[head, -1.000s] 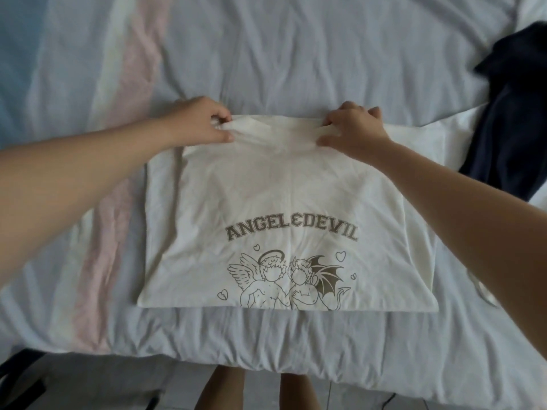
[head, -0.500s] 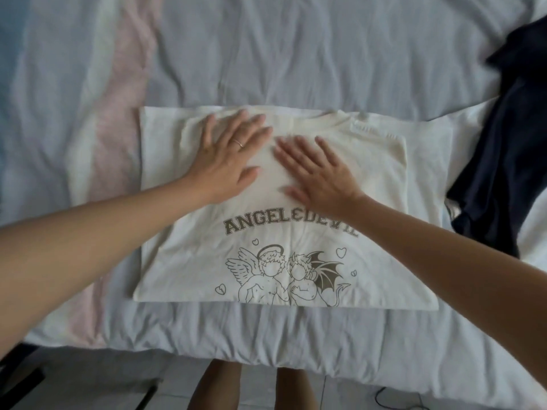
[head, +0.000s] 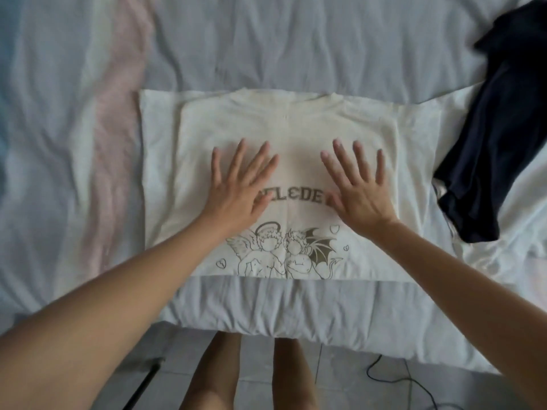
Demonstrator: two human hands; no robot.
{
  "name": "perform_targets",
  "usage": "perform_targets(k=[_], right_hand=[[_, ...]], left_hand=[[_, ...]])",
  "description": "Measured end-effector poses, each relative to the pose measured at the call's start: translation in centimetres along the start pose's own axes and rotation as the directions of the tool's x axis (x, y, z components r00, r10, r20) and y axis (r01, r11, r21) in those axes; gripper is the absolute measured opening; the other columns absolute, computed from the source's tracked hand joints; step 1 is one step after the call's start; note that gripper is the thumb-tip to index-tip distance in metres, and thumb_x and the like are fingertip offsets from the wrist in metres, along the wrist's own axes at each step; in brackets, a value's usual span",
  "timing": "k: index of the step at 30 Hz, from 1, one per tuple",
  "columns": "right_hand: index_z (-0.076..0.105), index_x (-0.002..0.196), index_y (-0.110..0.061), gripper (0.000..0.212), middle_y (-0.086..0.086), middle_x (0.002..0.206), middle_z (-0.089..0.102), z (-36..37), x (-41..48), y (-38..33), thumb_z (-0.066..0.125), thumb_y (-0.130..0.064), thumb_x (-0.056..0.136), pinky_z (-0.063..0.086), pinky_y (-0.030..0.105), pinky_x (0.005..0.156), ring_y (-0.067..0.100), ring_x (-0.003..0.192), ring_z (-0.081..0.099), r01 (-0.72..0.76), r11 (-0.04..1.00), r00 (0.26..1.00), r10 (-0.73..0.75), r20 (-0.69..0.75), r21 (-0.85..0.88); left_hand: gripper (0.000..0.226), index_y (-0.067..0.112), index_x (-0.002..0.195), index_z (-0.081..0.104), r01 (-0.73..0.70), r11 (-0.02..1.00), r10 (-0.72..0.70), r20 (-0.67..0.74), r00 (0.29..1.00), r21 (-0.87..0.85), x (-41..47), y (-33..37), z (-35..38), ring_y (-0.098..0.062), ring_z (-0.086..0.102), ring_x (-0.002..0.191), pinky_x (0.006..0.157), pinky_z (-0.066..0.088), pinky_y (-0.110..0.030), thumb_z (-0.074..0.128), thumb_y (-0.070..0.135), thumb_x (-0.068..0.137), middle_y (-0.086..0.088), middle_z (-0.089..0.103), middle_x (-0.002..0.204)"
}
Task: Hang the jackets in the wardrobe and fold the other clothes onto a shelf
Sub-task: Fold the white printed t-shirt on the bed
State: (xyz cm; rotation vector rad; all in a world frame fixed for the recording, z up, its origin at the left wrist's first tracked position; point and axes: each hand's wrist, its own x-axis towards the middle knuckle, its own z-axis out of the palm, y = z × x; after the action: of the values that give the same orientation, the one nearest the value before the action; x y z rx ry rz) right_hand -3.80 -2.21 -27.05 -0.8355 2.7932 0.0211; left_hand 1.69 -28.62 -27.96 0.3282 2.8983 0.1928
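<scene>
Pressing flat with left hand (head: 236,187) and right hand (head: 359,190), fingers spread, gripping nothing, to smooth folded T-shirt (head: 296,122) beneath palms.

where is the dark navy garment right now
In the head view, the dark navy garment lies crumpled on the bed at the upper right, to the right of the cream t-shirt and clear of the right hand.

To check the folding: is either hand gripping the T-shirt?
No, the left hand and the right hand both lie flat on the T-shirt, fingers straight and spread.
</scene>
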Motion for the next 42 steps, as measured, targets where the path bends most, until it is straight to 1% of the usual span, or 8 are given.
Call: perform_targets(k=[10, 14, 16, 21, 25, 28, 35, 42], right_hand=[[0.004, 0.151, -0.006, 0.071, 0.014, 0.159, 0.003, 3.0, -12.0, 1.3, 0.014, -0.044, 0.092, -0.002, 0.046, 0.119, 0.026, 0.147, 0.003, -0.734, 0.664, 0.679, 0.726, 0.109, 0.146], [-0.001, 0.151, -0.015, 0.064, -0.001, 0.157, -0.004, 3.0, -14.2, -3.2, 0.017, -0.043, 0.096, -0.014, 0.030, 0.116, 0.016, 0.146, -0.002, -0.483, 0.849, 0.875, 0.461, 0.149, 0.212], [-0.005, 0.151, -0.019, 0.065, -0.001, 0.159, -0.005, 4.1, -16.2, -4.4, 0.015, -0.049, 0.097, -0.011, 0.031, 0.118, 0.016, 0.147, -0.003, -0.573, 0.784, 0.819, 0.536, 0.206, 0.238], [0.000, 0.152, -0.009, 0.076, 0.011, 0.159, 0.006, 3.2, -17.8, -5.9, 0.041, -0.044, 0.097, 0.008, 0.036, 0.118, 0.024, 0.145, 0.011, -0.879, 0.238, 0.383, 0.870, 0.312, 0.413], [0.049, 0.125, -0.004, 0.043, 0.008, 0.112, 0.055, 1.3, -15.2, -5.3, 0.062, -0.024, 0.090, 0.045, 0.025, 0.087, 0.016, 0.098, 0.055, -0.499, -0.379, 0.025, 0.892, 0.451, 0.779], [0.060, 0.092, -0.013, 0.008, 0.003, 0.095, 0.064, 0.2, -14.1, -6.0, 0.065, -0.017, 0.088, 0.050, 0.026, 0.078, 0.014, 0.081, 0.060, -0.288, -0.593, -0.044, 0.793, 0.608, 0.752], [0.045, 0.068, -0.010, 0.022, 0.002, 0.063, 0.048, -4.5, -8.1, -12.8, 0.050, -0.007, 0.089, 0.036, 0.017, 0.049, 0.004, 0.052, 0.041, -0.322, -0.078, 0.279, 0.945, 0.173, 0.944], [0.069, 0.097, 0.000, 0.031, -0.002, 0.069, 0.040, -5.4, -3.6, -22.1, 0.045, -0.014, 0.083, 0.029, 0.021, 0.054, 0.003, 0.056, 0.037, -0.101, 0.522, 0.730, 0.618, -0.294, 0.847]], left_hand=[[0.069, 0.023, 0.152, 0.009, 0.702, 0.706, -0.694, 0.104, 0.713, -0.098, -10.1, 0.8, 2.6, -0.038, 0.002, 0.145, 0.107, 0.000, -0.070, 0.029, 0.041, 0.089, -0.011, 0.001, 0.159], [0.064, 0.033, 0.151, -0.001, 0.462, 0.878, -0.444, 0.147, 0.884, -0.126, -12.5, 4.5, 3.1, -0.033, -0.006, 0.146, 0.109, -0.007, -0.064, 0.022, 0.044, 0.092, -0.001, -0.008, 0.159], [0.063, 0.038, 0.148, -0.009, 0.548, 0.827, -0.518, 0.207, 0.830, -0.124, -14.3, 4.7, 3.9, -0.031, -0.011, 0.146, 0.107, -0.006, -0.068, 0.017, 0.049, 0.092, 0.002, -0.012, 0.159], [0.075, 0.020, 0.152, 0.001, 0.749, 0.648, -0.716, 0.223, 0.662, -0.141, -18.1, 3.5, 4.5, -0.032, -0.001, 0.146, 0.106, 0.000, -0.070, 0.016, 0.058, 0.089, -0.010, -0.001, 0.159], [0.067, 0.012, 0.151, 0.013, 0.796, 0.540, -0.784, 0.180, 0.594, -0.274, -17.5, 3.1, 4.0, -0.036, 0.000, 0.145, 0.112, 0.002, -0.060, 0.042, 0.034, 0.095, -0.017, -0.001, 0.158], [0.059, 0.019, 0.144, 0.034, 0.849, 0.242, -0.927, 0.144, 0.345, -0.470, -16.6, 2.8, 3.0, -0.038, 0.008, 0.143, 0.113, 0.009, -0.045, 0.053, 0.028, 0.089, -0.018, 0.010, 0.157], [0.037, -0.007, 0.108, 0.050, 0.551, -0.025, -0.993, 0.082, 0.079, -0.834, -16.4, -0.2, 2.0, -0.034, 0.053, 0.099, 0.091, 0.041, -0.040, 0.061, 0.011, 0.078, -0.023, 0.054, 0.108], [0.031, 0.020, 0.075, 0.043, 0.330, -0.375, -0.860, 0.458, 0.224, -0.866, -18.3, -3.1, -0.1, -0.011, 0.046, 0.057, 0.046, 0.039, -0.016, 0.061, -0.003, 0.084, 0.001, 0.049, 0.074]])
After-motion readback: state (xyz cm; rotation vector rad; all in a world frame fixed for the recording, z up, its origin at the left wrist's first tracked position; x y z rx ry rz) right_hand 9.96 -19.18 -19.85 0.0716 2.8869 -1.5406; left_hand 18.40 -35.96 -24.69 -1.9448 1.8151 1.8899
